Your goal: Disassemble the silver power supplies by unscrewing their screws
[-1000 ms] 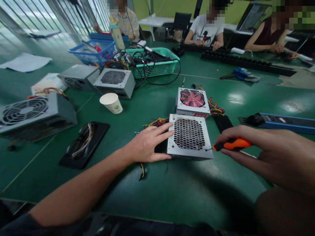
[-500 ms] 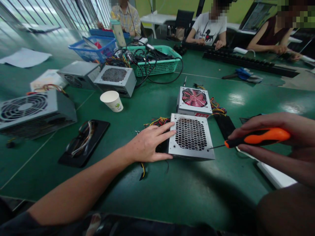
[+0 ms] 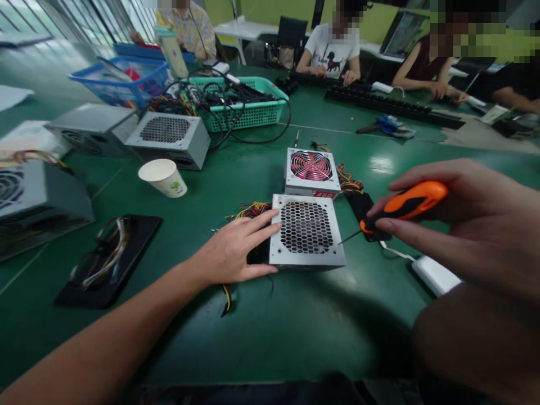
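Observation:
A grey power supply unit with a honeycomb grille on top lies on the green table. My left hand holds it at its left side, with fingertips on the top edge and the thumb along the near corner. Pinched in my right hand is an orange and black screwdriver. Its thin shaft slants down left to the unit's right edge, near the front corner; whether the tip touches the metal I cannot tell. Just behind stands a second power supply with a red fan. Coloured cables come out beside my left hand.
A paper cup, glasses on a black case and more power supplies lie to the left. Behind are a green basket of cables and a blue basket. A white adapter is at right. Several people sit opposite.
The view has swung right, so everything sits further left. The screwdriver tip has come off the corner screw and moved slightly away from me along the edge. My left hand keeps its place.

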The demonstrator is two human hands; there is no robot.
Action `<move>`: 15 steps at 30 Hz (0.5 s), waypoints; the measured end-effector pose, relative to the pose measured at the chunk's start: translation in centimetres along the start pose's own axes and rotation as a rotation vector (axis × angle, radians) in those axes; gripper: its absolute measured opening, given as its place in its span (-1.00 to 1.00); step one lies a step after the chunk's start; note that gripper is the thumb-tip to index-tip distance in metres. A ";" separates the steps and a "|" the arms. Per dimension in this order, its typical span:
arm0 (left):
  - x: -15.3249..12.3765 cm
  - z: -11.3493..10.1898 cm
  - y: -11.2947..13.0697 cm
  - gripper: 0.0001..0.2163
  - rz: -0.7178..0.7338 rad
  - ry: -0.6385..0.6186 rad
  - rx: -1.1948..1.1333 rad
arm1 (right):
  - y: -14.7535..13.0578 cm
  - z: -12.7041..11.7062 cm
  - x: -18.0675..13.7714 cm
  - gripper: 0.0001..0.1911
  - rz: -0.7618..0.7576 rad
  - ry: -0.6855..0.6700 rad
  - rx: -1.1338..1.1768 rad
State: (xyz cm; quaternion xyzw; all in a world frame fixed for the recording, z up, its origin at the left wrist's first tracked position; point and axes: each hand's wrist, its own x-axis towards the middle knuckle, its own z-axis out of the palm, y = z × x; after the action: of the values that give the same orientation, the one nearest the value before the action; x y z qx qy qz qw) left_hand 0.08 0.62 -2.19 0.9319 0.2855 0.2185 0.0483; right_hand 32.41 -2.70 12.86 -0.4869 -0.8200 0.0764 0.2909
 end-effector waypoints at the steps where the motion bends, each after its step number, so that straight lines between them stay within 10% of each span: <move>1: 0.0 0.0 0.0 -0.27 0.000 0.000 0.006 | -0.2 -0.1 0.0 -0.69 -0.009 -0.011 -0.024; 15: -0.1 0.1 -0.3 -0.21 0.011 -0.042 0.034 | 0.2 -0.5 0.2 -0.69 -0.084 -0.239 -0.077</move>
State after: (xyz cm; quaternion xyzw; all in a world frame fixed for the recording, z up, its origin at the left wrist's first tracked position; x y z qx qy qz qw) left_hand -0.04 0.79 -2.40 0.9385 0.2830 0.1941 0.0373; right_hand 32.78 -2.56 13.27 -0.4503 -0.8709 0.0900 0.1751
